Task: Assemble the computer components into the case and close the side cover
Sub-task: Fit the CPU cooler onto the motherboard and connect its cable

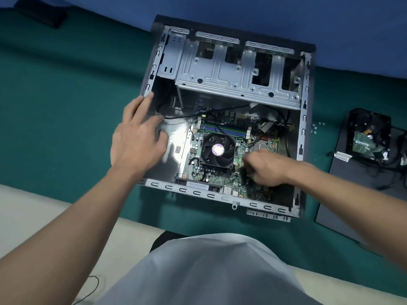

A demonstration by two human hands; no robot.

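Note:
An open computer case (305,111) lies on its side on a green table. Inside sits a green motherboard (220,179) with a black CPU fan (218,151). A metal drive cage (237,73) fills the far half. My left hand (137,137) is spread with straight fingers at the case's left edge, over the bare metal floor. My right hand (264,167) is curled over the motherboard to the right of the fan; what its fingers hold is hidden. To the right of the case lie a dark side cover (339,188) and a black power supply (367,133) with cables.
Several small screws (317,126) lie on the green table between the case and the power supply. A black object (40,12) rests at the far left. A thin black cable (182,116) runs across the case interior. A pale table edge crosses below the case.

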